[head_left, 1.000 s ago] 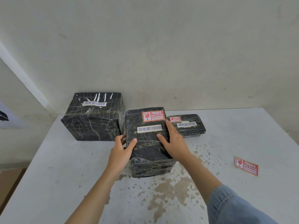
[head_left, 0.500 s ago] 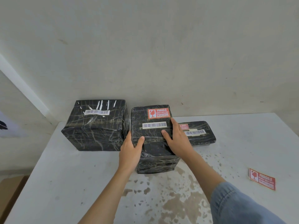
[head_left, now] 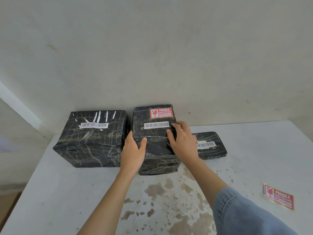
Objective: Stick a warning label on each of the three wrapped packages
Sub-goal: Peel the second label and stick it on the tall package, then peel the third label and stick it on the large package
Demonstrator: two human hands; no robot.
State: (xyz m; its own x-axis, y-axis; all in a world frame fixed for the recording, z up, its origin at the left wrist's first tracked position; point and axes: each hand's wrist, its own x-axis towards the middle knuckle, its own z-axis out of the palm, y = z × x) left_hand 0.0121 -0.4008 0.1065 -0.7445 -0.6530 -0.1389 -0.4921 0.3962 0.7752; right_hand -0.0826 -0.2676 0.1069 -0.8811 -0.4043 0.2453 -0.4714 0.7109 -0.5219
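Three black wrapped packages stand at the back of the white table (head_left: 50, 192). The middle package (head_left: 155, 133) carries a red FRAGILE label (head_left: 160, 113) above a barcode strip. My left hand (head_left: 133, 152) grips its left front side and my right hand (head_left: 182, 141) rests flat on its right top edge. The large left package (head_left: 91, 138) shows only a barcode strip. The flat right package (head_left: 210, 145) lies partly behind my right hand, with a sliver of red label showing at its left end. One loose red FRAGILE label (head_left: 278, 196) lies on the table at the right.
A plain wall rises directly behind the packages. Brown stains (head_left: 162, 192) mark the table in front of the middle package. A brown cardboard corner (head_left: 8, 206) shows below the table's left edge.
Both hands have pushed the middle package back toward the wall, level with the large left package. The view has shifted, so the loose label sits lower right.
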